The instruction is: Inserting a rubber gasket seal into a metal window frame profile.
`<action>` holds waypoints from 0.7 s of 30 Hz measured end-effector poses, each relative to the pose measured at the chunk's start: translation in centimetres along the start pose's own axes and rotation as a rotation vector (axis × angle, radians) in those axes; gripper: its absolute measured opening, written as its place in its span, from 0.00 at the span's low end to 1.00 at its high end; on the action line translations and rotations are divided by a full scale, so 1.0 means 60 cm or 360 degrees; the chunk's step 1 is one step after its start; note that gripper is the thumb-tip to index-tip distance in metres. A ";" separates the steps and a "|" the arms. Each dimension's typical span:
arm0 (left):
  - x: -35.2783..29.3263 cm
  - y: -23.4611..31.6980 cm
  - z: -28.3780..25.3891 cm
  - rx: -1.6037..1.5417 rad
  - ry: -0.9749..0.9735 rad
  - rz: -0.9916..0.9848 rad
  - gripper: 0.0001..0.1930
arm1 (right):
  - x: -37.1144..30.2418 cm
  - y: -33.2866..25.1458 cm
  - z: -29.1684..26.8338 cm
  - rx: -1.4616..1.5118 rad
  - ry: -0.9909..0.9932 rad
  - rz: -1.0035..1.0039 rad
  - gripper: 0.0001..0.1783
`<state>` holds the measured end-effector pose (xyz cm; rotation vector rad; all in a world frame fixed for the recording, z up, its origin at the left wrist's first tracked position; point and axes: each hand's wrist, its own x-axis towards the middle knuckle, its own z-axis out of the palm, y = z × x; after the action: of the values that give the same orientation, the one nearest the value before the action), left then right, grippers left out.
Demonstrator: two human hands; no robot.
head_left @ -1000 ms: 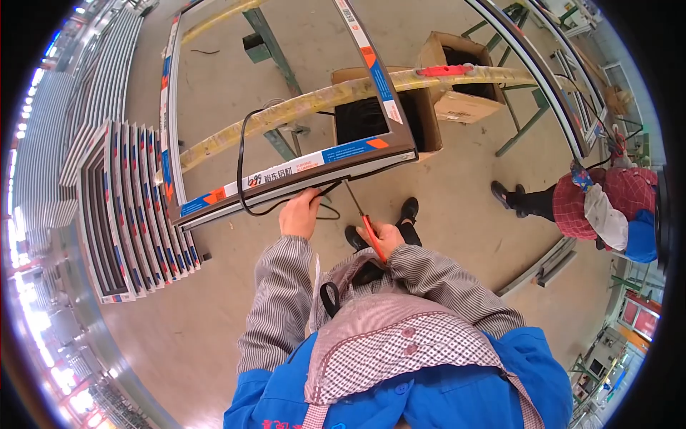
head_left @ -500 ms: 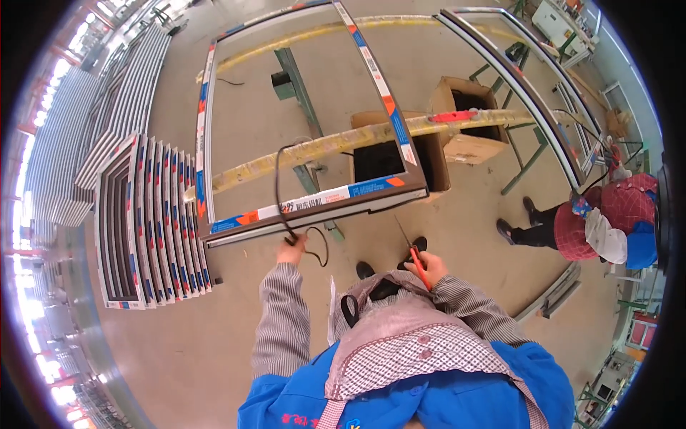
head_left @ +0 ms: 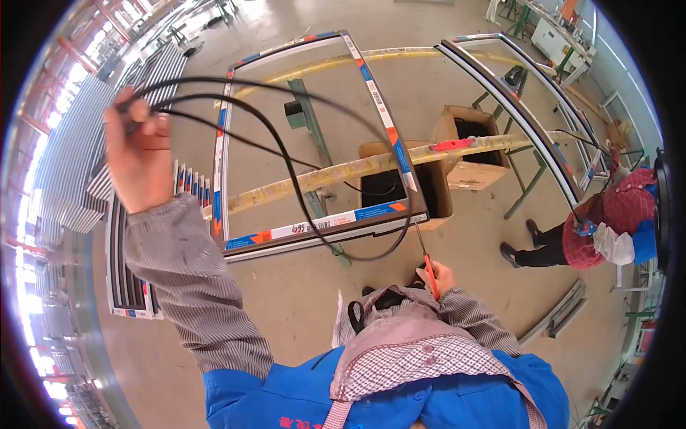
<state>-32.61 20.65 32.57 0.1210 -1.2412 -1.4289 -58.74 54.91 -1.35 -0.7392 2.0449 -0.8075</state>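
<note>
My left hand (head_left: 140, 161) is raised at the far left, its fingers closed round a black rubber strip (head_left: 276, 137). The strip hangs from it in wide loops over a brown rectangular frame (head_left: 375, 211) with blue, white and orange stickers. One length passes toward the open box beneath the frame. In front of the frame's near right corner, my right hand (head_left: 444, 277) grips a red-handled tool (head_left: 431, 275) with a slim metal shaft pointing away from me. Its exact kind cannot be made out.
Yellow-wrapped bars (head_left: 286, 186) on green stands support the frame. Cardboard boxes (head_left: 480, 175) stand beneath, and a red tool (head_left: 454, 144) lies on the near bar. Another frame (head_left: 511, 104) is at right, beside a co-worker (head_left: 611, 222). Stacked frames (head_left: 121, 264) stand left.
My left hand has swung up and left from the frame's near edge, pulling the black strip into large loops. My right hand has shifted slightly right, still holding the red-handled tool.
</note>
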 end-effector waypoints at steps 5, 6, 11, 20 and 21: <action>0.013 0.060 0.020 -0.0111 -0.0105 0.0138 0.16 | -0.012 0.000 -0.003 0.0074 0.0082 -0.0143 0.22; 0.009 0.059 0.019 -0.0159 -0.0177 0.0076 0.16 | -0.013 0.001 -0.005 0.0080 0.0084 -0.0145 0.22; -0.024 0.028 0.021 -0.0333 -0.0427 -0.0201 0.16 | -0.007 0.022 -0.001 0.0154 0.0132 -0.0104 0.18; -0.052 -0.055 -0.036 0.0479 -0.0306 -0.0452 0.17 | 0.008 -0.002 0.002 0.0026 0.0035 -0.0084 0.23; -0.063 -0.083 -0.044 0.0760 -0.0309 -0.0628 0.17 | 0.010 -0.003 0.006 0.0029 0.0029 -0.0089 0.23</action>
<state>-32.91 20.78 25.83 0.5913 -1.7777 -1.4702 -58.73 54.24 -1.64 -0.7847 2.0379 -0.8664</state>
